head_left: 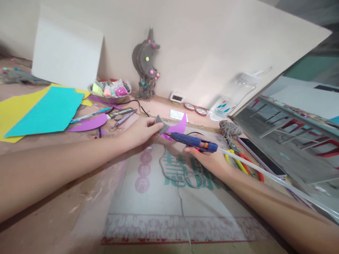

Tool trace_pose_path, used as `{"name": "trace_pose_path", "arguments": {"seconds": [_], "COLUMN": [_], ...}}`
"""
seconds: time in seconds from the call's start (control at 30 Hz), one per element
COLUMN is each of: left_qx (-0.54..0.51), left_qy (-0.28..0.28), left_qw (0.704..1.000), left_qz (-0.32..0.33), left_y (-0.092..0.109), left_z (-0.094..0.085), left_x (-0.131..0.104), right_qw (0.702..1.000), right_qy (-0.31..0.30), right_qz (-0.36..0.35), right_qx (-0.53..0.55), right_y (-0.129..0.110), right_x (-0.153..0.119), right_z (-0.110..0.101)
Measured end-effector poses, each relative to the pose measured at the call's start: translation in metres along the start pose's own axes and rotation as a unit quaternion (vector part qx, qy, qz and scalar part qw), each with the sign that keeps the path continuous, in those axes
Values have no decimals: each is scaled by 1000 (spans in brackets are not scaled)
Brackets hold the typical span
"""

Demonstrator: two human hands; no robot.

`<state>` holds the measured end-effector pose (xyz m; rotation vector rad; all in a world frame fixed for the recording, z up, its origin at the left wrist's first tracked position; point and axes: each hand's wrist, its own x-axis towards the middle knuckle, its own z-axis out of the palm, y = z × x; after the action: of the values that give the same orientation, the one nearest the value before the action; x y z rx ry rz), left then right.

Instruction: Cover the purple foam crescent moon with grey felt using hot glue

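Observation:
My left hand [145,131] pinches a purple crescent cutout [180,124] by its left end, where grey yarn [164,128] is wrapped over it. In my right hand [205,155] is a blue hot glue gun [193,140], its nozzle at the edge of the wrapped part. A long clear glue stick [267,173] sticks out of the gun's back and runs over my right forearm. Loose grey yarn [173,180] trails in loops on the printed board [143,208] below my hands. The fingers under the glue gun are partly hidden.
Left lie blue and yellow sheets [50,111], a purple piece [90,123], pens and a bowl of clay [111,97]. A finished moon ornament [147,60] hangs behind. Right are a bottle [233,95], yarn ball [230,128], scissors or pliers [242,164] and phone [262,155] near the table edge.

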<state>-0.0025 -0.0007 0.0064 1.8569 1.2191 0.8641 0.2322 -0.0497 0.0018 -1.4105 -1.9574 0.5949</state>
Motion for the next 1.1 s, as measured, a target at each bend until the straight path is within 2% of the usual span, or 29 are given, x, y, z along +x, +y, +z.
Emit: {"name": "trace_pose_path", "arguments": {"seconds": [0.17, 0.4, 0.67, 0.9, 1.1], "left_qx": [0, 2, -4, 1, 0], "left_qy": [1, 4, -4, -4, -1], "left_qw": [1000, 1000, 1000, 1000, 1000], "left_qz": [6, 12, 9, 17, 21], "left_y": [0, 0, 1, 1, 0], "left_z": [0, 0, 1, 0, 0], "left_x": [1, 0, -1, -1, 0], "right_qw": [1000, 1000, 998, 996, 997], "right_qy": [15, -8, 39, 44, 50], "right_qz": [14, 18, 21, 43, 41], "right_qx": [-7, -11, -54, -61, -51], "right_y": [1, -5, -3, 5, 1], "right_x": [0, 0, -1, -1, -1], "right_z": [-1, -5, -2, -3, -3]}}
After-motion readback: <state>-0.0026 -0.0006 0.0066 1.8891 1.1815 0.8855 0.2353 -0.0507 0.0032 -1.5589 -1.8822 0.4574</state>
